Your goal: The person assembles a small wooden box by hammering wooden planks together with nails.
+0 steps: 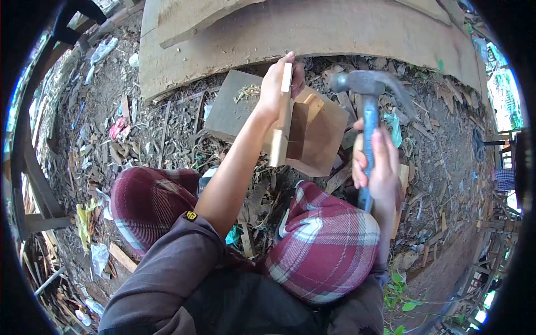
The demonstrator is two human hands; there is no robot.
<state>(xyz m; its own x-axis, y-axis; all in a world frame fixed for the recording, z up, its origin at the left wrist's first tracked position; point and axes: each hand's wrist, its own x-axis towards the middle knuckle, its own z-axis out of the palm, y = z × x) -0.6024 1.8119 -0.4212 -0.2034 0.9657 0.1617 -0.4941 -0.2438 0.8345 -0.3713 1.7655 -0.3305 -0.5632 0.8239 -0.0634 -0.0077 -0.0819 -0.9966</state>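
My left hand (274, 89) is closed around the upper end of a wooden piece (280, 134), made of pale strips seen nearly edge-on. It stands upright over a brown wooden block (324, 137) between my knees. My right hand (379, 159) grips a claw hammer (367, 120) by its worn blue handle. The hammer is raised to the right of the wooden piece, apart from it, its head pointing away from me and the striking face to the left. Beside the block lies a flat grey slab (229, 106), with a small heap of wood shavings or nails (247, 92) on it.
A wide wooden board (312, 33) spans the ground ahead, with a plank (195, 22) across it. Wood scraps and plastic litter (100, 254) cover the dirt all around. My plaid-covered knees (329, 245) flank the work. Green weeds (399, 296) grow at lower right.
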